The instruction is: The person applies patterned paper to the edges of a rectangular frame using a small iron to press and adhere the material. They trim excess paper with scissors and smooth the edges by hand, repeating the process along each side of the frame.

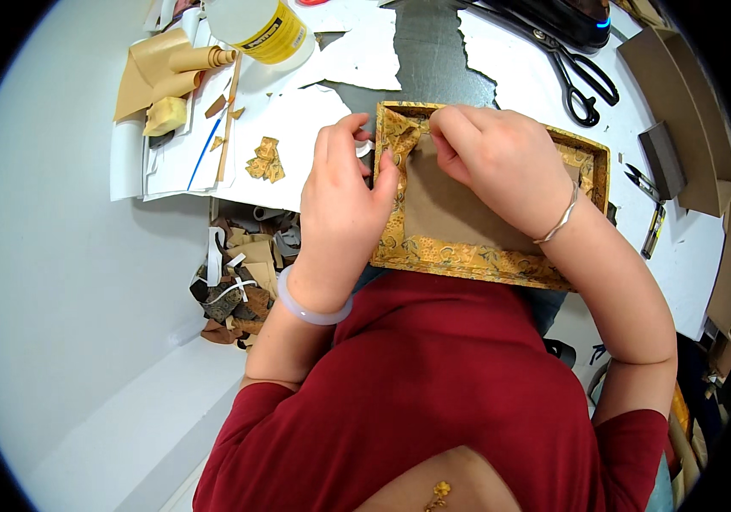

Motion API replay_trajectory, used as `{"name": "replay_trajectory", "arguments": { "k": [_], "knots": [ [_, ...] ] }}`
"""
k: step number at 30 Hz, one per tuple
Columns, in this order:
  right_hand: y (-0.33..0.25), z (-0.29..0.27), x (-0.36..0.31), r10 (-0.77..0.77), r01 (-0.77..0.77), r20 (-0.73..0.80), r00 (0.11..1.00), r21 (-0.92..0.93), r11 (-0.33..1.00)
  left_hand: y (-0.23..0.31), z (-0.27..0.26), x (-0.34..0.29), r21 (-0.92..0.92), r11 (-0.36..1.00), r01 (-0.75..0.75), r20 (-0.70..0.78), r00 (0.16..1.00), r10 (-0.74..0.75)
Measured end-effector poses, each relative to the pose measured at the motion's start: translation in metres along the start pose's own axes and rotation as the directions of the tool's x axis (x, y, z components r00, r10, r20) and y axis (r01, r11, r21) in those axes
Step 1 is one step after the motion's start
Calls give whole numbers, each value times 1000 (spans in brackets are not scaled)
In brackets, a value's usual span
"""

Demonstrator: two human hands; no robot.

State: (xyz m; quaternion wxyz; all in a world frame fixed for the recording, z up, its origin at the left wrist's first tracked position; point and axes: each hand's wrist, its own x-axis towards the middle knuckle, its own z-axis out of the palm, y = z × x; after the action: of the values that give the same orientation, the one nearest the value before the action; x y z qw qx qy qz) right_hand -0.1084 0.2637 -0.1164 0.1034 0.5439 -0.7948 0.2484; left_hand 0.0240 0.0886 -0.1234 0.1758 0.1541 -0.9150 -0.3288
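A shallow rectangular box (468,263) covered in yellow-gold patterned paper lies in front of me, its inner base plain brown. My left hand (340,175) is at the box's left wall, thumb on the inner side and fingers on the outer side. Over the far left inside corner, my right hand (493,158) is closed, fingertips pinched together. Beside those fingertips a loose, creased flap of the patterned paper (401,130) stands up from the corner; my fingers hide where they meet it. Patterned paper scraps (265,160) lie left of my left hand.
A clear container with a yellow label (273,38), rolled tan paper (199,58), a yellow sponge (166,116) and a blue stick (205,154) lie left. Black scissors (583,85), a cutter (654,230) and brown board pieces (681,111) are right. Offcuts (246,290) heap below the table's left edge.
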Motion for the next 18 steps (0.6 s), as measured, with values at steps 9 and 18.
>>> {"name": "replay_trajectory", "arguments": {
  "k": [9,18],
  "knots": [
    [0,3,-2,-12,12,-14,1000,9,1000,16,-1,4,310,910,-275,4,958,288],
    [1,2,-1,25,-25,-29,999,-18,1000,17,5,5,359,904,-235,15,969,246]
  ]
}}
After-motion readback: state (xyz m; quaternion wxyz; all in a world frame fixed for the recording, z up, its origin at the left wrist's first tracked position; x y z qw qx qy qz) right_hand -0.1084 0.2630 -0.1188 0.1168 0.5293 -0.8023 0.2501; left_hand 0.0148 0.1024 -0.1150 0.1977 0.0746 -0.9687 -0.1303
